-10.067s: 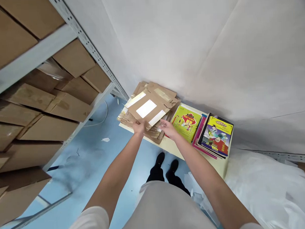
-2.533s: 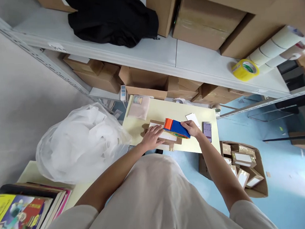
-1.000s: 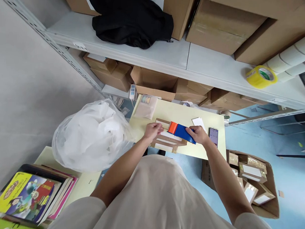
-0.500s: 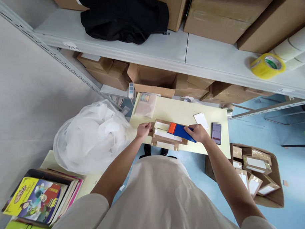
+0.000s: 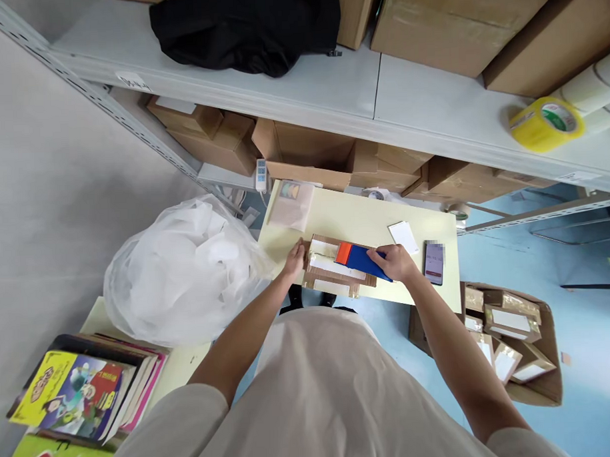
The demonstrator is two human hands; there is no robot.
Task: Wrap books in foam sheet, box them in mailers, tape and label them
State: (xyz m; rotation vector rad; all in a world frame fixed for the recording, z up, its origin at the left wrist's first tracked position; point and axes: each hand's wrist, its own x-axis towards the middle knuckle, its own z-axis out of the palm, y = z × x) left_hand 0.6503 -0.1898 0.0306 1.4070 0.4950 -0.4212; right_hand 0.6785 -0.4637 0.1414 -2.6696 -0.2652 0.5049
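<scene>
A book (image 5: 78,394) at far left has a yellow, purple and red cover, its printed title too small to read. Above, a shelf label (image 5: 133,81) bears handwriting that seems to end in "4-4". The left hand (image 5: 294,259) is at the left end of a cardboard box (image 5: 337,276) on the table (image 5: 355,220); whether it grips cannot be told. Over the box's white label, a blue tape dispenser (image 5: 363,258) with an orange end is grasped by the right hand (image 5: 392,261). Right of that, a phone (image 5: 435,267) shows blurred digits. A yellow tape roll (image 5: 546,123) has a green-printed core.
</scene>
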